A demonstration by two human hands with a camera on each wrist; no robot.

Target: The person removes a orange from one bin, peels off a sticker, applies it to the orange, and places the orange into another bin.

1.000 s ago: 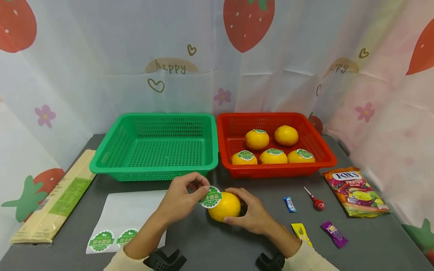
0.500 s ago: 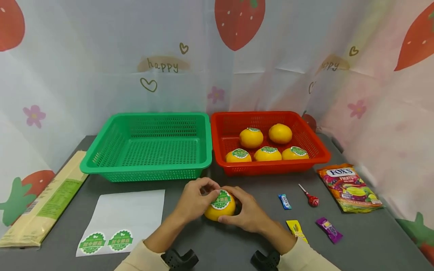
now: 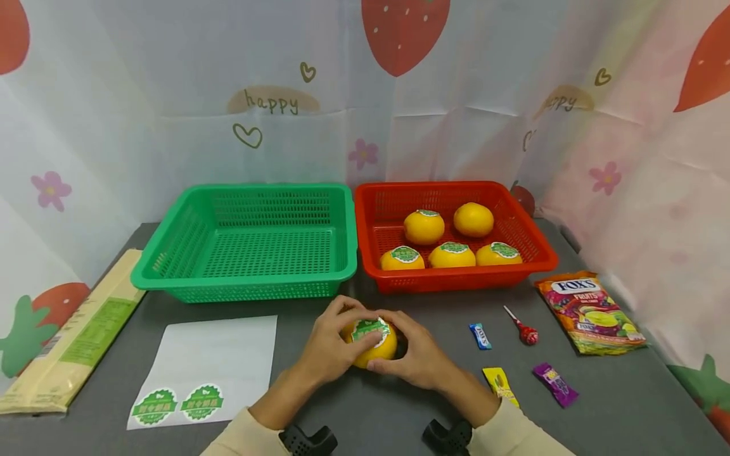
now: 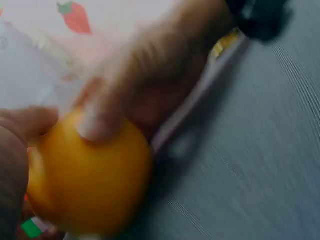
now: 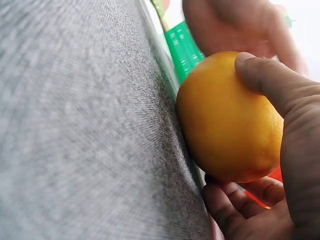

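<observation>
An orange (image 3: pixel 387 348) with a round green-and-white sticker (image 3: pixel 365 327) on its top sits on the grey table, between both hands. My right hand (image 3: pixel 419 354) grips it from the right, thumb in front and fingers behind, as the right wrist view shows on the bare orange side (image 5: pixel 225 120). From the left, my left hand (image 3: pixel 331 345) curves its fingers over the far side while its thumb presses on the sticker. That thumb covers part of the sticker. The left wrist view is blurred, with the orange (image 4: pixel 100 175) between the two hands.
A white sheet (image 3: pixel 211 354) with two stickers (image 3: pixel 202 403) lies left. Behind stand a green basket (image 3: pixel 245 290) and a red basket (image 3: pixel 456 280) holding several oranges. Candies, a lollipop (image 3: pixel 527 334) and a candy bag (image 3: pixel 590 313) lie right; a long yellow package (image 3: pixel 74 335) lies far left.
My left hand has brought the sticker from beside the orange onto its top, let go of its edge, and now presses it with the thumb. My right hand keeps its hold.
</observation>
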